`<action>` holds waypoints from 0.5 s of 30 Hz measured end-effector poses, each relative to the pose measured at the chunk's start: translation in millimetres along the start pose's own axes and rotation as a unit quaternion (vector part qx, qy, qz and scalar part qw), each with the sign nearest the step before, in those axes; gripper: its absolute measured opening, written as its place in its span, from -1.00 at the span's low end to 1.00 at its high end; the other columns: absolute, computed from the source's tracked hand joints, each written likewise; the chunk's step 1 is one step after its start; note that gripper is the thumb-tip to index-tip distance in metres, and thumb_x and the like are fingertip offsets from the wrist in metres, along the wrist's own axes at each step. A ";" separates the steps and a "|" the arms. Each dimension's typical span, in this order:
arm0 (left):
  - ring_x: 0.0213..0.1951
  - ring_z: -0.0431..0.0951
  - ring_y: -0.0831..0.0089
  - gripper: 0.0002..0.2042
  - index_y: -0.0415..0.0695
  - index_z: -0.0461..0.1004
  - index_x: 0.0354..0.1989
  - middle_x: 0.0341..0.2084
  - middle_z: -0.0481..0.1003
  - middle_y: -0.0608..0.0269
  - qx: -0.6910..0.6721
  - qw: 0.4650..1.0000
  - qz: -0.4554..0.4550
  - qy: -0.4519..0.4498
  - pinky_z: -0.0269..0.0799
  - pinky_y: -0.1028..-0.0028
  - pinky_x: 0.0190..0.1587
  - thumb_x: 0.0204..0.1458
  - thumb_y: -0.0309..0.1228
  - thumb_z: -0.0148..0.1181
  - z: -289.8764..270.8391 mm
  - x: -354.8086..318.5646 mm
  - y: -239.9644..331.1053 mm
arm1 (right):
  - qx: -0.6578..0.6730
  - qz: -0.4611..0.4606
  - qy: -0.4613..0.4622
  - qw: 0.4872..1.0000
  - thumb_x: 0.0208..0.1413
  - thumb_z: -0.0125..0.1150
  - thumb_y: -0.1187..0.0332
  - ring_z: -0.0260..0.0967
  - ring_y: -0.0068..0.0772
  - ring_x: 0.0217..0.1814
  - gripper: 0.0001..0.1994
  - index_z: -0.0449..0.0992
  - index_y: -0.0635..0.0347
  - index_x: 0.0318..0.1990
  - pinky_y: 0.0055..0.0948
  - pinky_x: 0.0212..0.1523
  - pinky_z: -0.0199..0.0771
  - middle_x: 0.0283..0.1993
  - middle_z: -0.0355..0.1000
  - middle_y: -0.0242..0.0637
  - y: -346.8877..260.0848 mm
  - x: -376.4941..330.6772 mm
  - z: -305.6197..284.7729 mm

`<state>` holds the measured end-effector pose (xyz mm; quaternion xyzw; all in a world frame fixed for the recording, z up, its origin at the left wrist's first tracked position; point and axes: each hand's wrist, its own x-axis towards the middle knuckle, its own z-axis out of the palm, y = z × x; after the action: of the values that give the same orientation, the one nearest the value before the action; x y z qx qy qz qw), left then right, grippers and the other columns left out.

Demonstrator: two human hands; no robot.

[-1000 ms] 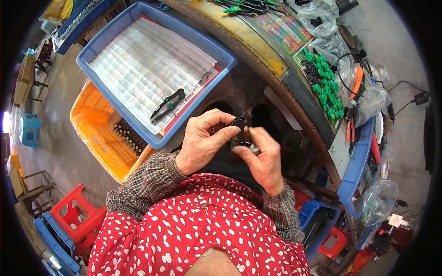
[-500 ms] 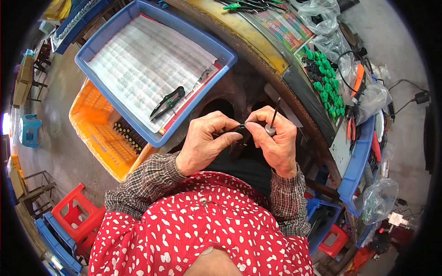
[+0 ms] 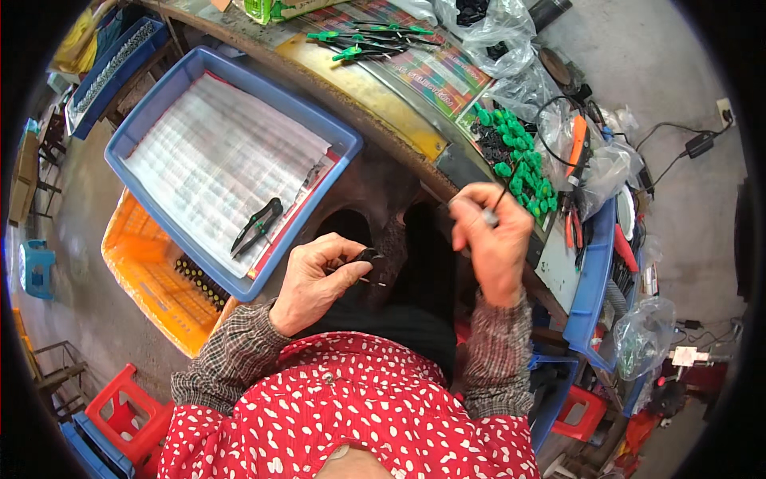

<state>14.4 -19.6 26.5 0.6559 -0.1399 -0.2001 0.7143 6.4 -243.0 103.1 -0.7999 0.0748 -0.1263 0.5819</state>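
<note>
My left hand (image 3: 313,281) is closed over my lap, pinching a small black part (image 3: 369,255) between thumb and fingertips. A thin metal pin (image 3: 375,283) sticks out just below that part. To the right, near the bench edge, my right hand (image 3: 496,239) is raised and slightly smeared by motion. In its curled fingers is a thin dark rod with a grey knob (image 3: 489,217). A gap separates the two hands. In the blue tray (image 3: 319,195) at left, a black-and-green plier-shaped tool (image 3: 257,227) lies on white sheeting.
An orange basket (image 3: 152,279) holding dark pieces stands under the tray. On the bench lie a heap of green parts (image 3: 515,156), several black-and-green tools (image 3: 375,40), plastic bags (image 3: 523,84) and orange-handled cutters (image 3: 578,144). Red stools (image 3: 128,411) stand at lower left.
My right hand has moved away from my left, up and right toward the bench, carrying the rod. My left hand keeps the black part. The view has shifted, showing more bench.
</note>
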 end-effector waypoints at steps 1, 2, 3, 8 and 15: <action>-0.45 0.42 0.67 -0.88 -0.32 0.54 -0.30 -0.46 0.46 0.32 -0.018 1.000 -0.013 -0.006 0.33 0.60 -0.40 0.02 -0.53 0.27 -0.2 0.5 0.9 | -0.028 -0.006 0.035 0.999 0.11 0.21 0.50 0.24 -0.75 -0.63 -0.95 0.51 0.30 -0.35 -0.69 -0.62 0.19 -0.55 0.37 -0.48 -2.5 12.9 -8.6; -0.45 0.42 0.67 -0.88 -0.32 0.54 -0.30 -0.46 0.46 0.32 -0.017 1.000 -0.012 -0.007 0.33 0.60 -0.40 0.02 -0.53 0.27 -0.7 0.8 0.1 | -0.072 -0.024 0.050 0.996 0.11 0.20 0.50 0.24 -0.74 -0.64 -0.93 0.51 0.31 -0.36 -0.68 -0.63 0.19 -0.55 0.38 -0.47 -3.0 27.3 -19.6; -0.46 0.40 0.68 -0.88 -0.32 0.53 -0.30 -0.47 0.45 0.33 -0.010 1.000 -0.006 -0.009 0.32 0.61 -0.41 0.03 -0.53 0.26 -1.4 1.8 -0.5 | -0.083 -0.030 0.069 0.994 0.09 0.21 0.50 0.25 -0.73 -0.64 -0.94 0.51 0.32 -0.37 -0.67 -0.65 0.18 -0.54 0.39 -0.46 -0.7 39.7 -30.3; -0.49 0.36 0.70 -0.87 -0.32 0.52 -0.28 -0.49 0.41 0.36 -0.032 0.999 -0.041 -0.001 0.28 0.63 -0.44 0.06 -0.51 0.25 -2.1 2.2 0.7 | -0.151 -0.053 0.111 0.981 0.03 0.25 0.49 0.25 -0.72 -0.69 -0.92 0.51 0.33 -0.40 -0.65 -0.69 0.17 -0.57 0.42 -0.42 27.9 93.7 -71.5; -0.43 0.39 0.68 -0.86 -0.32 0.52 -0.24 -0.45 0.46 0.35 -0.009 1.000 -0.024 -0.001 0.31 0.62 -0.38 0.07 -0.51 0.23 -6.7 1.2 -2.2 | -0.217 -0.005 0.084 0.973 0.01 0.25 0.44 0.33 -0.61 -0.70 -0.87 0.57 0.34 -0.33 -0.56 -0.67 0.25 -0.56 0.51 -0.28 56.9 122.8 -83.7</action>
<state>18.4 -14.4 23.6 0.6524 -0.1226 -0.2189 0.7152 101.2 -369.8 87.6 -0.8939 0.1453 -0.1764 0.3855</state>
